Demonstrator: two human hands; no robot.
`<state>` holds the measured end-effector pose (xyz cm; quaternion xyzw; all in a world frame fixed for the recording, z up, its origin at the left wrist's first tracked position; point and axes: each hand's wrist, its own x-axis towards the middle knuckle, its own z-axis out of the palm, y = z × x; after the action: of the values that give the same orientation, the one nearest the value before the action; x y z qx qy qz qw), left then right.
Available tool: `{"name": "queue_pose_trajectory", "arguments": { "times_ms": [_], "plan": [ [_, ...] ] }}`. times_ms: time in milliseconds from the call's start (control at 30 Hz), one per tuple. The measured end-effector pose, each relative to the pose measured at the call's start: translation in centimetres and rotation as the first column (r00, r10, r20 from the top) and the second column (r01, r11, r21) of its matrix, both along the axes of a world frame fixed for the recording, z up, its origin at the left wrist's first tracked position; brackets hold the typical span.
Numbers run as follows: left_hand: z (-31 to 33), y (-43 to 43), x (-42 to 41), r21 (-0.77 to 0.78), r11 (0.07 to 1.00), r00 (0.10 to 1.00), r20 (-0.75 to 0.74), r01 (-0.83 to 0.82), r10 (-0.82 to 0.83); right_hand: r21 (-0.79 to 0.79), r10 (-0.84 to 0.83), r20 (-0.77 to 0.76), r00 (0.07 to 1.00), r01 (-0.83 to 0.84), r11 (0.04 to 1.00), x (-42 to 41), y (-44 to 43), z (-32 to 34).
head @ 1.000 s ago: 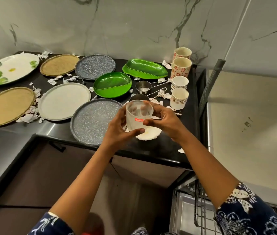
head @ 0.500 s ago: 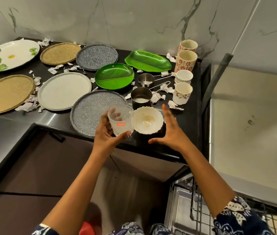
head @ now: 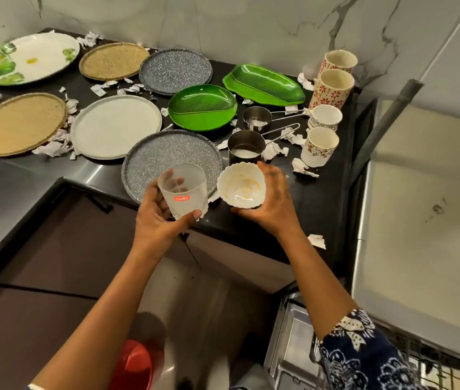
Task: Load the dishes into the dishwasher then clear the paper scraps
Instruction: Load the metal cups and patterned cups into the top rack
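Left grip (head: 154, 218) holds the frosted glass (head: 183, 190); right grip (head: 273, 205) holds the white bowl (head: 240, 186).

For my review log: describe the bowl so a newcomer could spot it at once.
Start at the black counter, front edge, right of the nearest speckled grey plate. The bowl is there, gripped by the right hand, beside the glass in the left hand. It alone is white with a scalloped rim and yellowish smears inside.

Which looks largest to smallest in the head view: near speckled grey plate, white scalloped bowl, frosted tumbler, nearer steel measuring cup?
1. near speckled grey plate
2. white scalloped bowl and frosted tumbler: look alike; tumbler held nearer the camera, so unranked
3. nearer steel measuring cup
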<state>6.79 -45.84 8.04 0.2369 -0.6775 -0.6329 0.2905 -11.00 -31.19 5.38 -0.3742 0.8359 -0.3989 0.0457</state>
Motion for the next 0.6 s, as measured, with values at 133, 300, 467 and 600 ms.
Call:
{"name": "queue_pose_trajectory", "arguments": {
  "times_ms": [133, 300, 467, 600],
  "plan": [
    [0.7, 0.0, 1.4, 0.015, 1.0, 0.999, -0.03, 0.021, -0.02, -0.06, -0.032, -0.032, 0.999, 0.03, 0.998, 0.6, 0.3, 0.6],
    [1.1, 0.8, 4.4, -0.002, 0.991, 0.985, -0.108, 0.134, -0.134, -0.26, -0.159, -0.088, 0.983, 0.131, 0.957, 4.6, 3.4, 3.1],
    [0.7, 3.8, 8.9, 0.005, 0.945, 0.938, -0.123, 0.328, -0.324, -0.459, -0.236, 0.176, 0.956, 0.292, 0.839, 13.4, 9.2, 4.0],
    [-0.5, 7.6, 12.1, 0.037, 0.886, 0.886, -0.062, 0.463, -0.46, -0.553, -0.203, 0.433, 0.878, 0.437, 0.709, 20.5, 14.4, 2.9]
  ]
}}
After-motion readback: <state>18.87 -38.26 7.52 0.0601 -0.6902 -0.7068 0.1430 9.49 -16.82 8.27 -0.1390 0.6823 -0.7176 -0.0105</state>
